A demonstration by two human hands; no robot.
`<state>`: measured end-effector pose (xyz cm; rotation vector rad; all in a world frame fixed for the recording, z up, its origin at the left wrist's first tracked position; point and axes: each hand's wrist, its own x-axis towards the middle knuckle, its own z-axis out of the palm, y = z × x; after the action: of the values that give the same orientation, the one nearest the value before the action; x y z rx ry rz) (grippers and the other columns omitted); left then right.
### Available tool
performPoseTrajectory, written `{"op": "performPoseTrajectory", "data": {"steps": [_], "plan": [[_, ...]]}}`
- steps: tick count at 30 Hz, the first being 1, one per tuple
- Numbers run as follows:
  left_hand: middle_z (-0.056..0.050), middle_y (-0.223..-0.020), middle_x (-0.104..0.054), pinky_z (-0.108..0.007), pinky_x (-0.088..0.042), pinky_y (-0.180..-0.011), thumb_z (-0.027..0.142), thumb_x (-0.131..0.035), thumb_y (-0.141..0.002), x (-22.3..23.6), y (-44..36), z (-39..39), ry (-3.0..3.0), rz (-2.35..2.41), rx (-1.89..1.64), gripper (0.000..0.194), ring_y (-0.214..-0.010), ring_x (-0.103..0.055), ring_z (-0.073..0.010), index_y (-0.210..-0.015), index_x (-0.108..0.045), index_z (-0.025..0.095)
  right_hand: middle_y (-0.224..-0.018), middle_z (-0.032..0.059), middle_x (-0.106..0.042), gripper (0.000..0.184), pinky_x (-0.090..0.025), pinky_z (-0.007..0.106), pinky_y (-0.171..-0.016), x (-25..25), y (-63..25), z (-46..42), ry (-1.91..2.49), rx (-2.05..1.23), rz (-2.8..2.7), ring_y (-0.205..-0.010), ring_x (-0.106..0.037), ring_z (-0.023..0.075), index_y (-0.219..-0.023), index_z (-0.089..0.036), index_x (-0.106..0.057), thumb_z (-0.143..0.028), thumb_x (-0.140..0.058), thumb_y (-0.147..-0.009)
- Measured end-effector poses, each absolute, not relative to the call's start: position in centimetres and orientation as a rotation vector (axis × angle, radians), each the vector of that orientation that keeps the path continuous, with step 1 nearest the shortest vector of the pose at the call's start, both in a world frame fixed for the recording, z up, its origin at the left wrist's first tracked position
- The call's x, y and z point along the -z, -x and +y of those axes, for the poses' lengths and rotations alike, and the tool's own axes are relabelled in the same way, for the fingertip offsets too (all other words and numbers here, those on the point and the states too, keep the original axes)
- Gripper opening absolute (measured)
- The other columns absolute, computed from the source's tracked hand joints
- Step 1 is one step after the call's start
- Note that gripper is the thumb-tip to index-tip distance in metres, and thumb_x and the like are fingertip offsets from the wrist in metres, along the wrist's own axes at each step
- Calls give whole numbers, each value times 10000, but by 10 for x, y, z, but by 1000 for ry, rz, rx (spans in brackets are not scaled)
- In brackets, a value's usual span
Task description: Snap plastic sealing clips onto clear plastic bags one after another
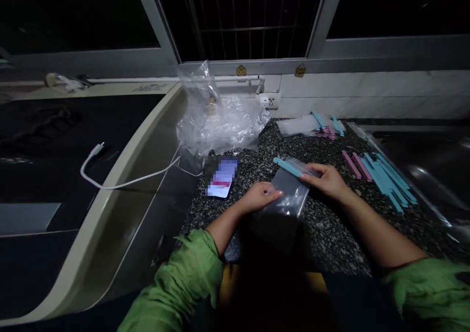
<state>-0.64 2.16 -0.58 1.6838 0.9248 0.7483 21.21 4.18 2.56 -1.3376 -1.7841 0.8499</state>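
Note:
A clear plastic bag (290, 200) is held over the dark speckled counter. My left hand (259, 196) pinches its left edge between thumb and fingers. Across the bag's far end lies a long, narrow light-blue bag clip (287, 167), its rounded tip sticking out to the left. My right hand (326, 179) is closed on the clip's right end together with the bag's corner, the thumb on top. I cannot tell how far the clip is pushed onto the bag.
Right of my hands lie several blue clips (389, 180) and pink clips (356, 165), beside a sink (433, 170). Flat bags (297, 125) with more clips rest near the wall. A phone (222, 177), crumpled plastic (227, 126), a white cable (135, 182) and a washing machine (147, 175) are leftward.

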Motion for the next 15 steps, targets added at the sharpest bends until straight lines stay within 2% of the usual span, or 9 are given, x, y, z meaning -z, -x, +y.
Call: {"op": "performPoseTrajectory", "data": {"steps": [9, 15], "plan": [[3, -598, -518, -215, -353, -554, 516, -556, -688, 7, 5, 23, -1649, 949, -774, 430, -571, -470, -97, -495, -534, 132, -767, 53, -681, 455, -474, 306, -653, -21, -199, 36, 1310, -970, -1812, -698, -606, 203, -779, -143, -676, -547, -661, -570], [1, -602, -562, -215, -374, -567, 489, -601, -664, 5, 4, 21, -1582, 978, -812, 375, -591, -490, -105, -591, -604, 121, -709, 37, -654, 409, -449, 285, -612, -21, -197, 34, 1291, -1022, -1847, -643, -571, 175, -748, -143, -653, -518, -661, -583]]}}
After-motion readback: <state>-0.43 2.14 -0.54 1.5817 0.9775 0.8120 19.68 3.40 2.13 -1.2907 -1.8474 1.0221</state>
